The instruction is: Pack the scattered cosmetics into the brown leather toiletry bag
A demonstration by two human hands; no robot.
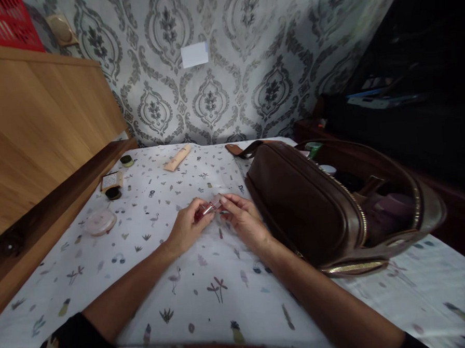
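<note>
Over the middle of the table, both hands meet at a small, shiny pink cosmetic tube [211, 205] with a clear-looking end. My left hand [186, 223] is closed on its left end, thumb and fingers pinched together. At the other end, the fingers of my right hand [246, 219] grip the clear part. The tube's exact kind is too small to make out. Just right of my right hand stands a dark brown leather bag [296, 191], its gold zip open and several items inside.
A white patterned cloth [200, 310] covers the table. On its left side lie a round pale pink compact [100, 221], a small dark-lidded jar [126, 161], a small box [111, 180] and a round black item [113, 193]. Farther back is a peach tube [177, 158]. Wooden furniture [46, 111] borders the left.
</note>
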